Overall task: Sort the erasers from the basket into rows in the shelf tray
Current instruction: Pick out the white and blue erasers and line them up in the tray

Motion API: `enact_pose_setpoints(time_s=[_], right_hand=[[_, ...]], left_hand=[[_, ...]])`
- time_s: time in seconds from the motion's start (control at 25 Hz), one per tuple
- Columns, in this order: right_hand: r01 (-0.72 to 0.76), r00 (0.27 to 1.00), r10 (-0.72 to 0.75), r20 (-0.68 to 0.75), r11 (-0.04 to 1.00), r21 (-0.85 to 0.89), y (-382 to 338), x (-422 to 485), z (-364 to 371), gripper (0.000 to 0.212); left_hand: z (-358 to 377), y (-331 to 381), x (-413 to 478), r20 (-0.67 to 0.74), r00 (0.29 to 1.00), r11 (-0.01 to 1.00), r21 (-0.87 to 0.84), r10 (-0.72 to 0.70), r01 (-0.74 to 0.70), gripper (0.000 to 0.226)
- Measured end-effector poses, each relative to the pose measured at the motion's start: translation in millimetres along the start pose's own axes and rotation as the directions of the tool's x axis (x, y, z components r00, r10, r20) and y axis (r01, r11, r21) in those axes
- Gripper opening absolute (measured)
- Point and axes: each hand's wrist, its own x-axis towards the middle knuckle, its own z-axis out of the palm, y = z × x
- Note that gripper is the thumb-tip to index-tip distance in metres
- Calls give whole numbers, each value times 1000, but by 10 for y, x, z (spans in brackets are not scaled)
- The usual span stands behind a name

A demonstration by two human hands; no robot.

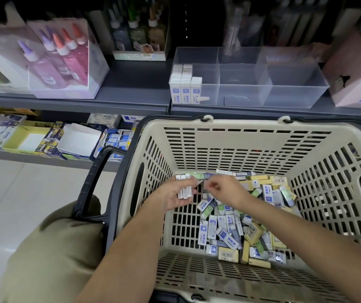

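The left hand curled round a bundle of white erasers above the basket floor. They lay side by side, long axes running away from the person, far ends towards the basket's far wall. The right hand, fingers bent, pinched a small pale item just beside that bundle; it was too blurred to identify. Loose erasers lay heaped at all angles in the basket's right half, many half buried. On the shelf, the clear tray held sorted erasers in its left compartment, standing on end in rows, labels facing the person, the rear ones mostly hidden.
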Motion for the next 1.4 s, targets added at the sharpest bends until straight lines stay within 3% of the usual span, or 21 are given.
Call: enact_pose_setpoints(time_s=[0.08,0.2,0.4,0.6,0.68,0.8,0.88,0.96,1.08,1.16,1.2,1.28,1.32,1.4], right_hand=[[223,973,-183,143,909,-352,95,11,122,21],[340,938,-233,257,764,-549,203,71,267,33],[318,946,-187,265,692,-648,298,170,268,39],[335,942,-231,244,711,-619,254,121,280,30],[317,947,-244,209,812,-490,214,91,218,23],[168,975,-151,165,981,-96,71,75,60,14],[126,984,-130,119,991,45,-1,51,8,13],[58,994,-75,81,980,189,-46,11,7,14],[-31,999,16,37,887,462,-58,27,8,15],[-61,998,62,16,857,512,-52,99,-11,8],[-61,998,69,-3,910,410,-31,150,-24,7],[8,1000,-7,9,1000,-17,20,247,4,15],[65,997,-55,56,976,-209,36,284,45,20],[127,989,-79,125,891,-437,60,357,149,32]], left_hand=[[-21,7,19,-59,998,998,-57,22,-25,33],[1,13,22,-69,997,998,-63,18,-22,26],[8,14,31,-72,997,997,-79,15,-21,25],[3,13,43,-72,997,999,-37,31,-34,30],[-6,1,35,-59,998,997,67,30,-26,33],[-9,-22,-17,86,993,978,197,-84,66,26],[7,-16,-63,194,965,962,241,-178,129,30],[22,5,-72,203,957,957,245,-205,153,46],[30,30,-64,122,981,968,219,-148,119,40],[2,22,-35,-5,998,981,183,-58,57,32],[-20,15,-9,-81,997,989,144,-16,28,29],[-42,10,30,-185,982,998,47,40,-32,21],[-36,17,42,-208,976,998,2,56,-57,16],[-10,40,54,-219,974,993,-85,65,-86,10]])
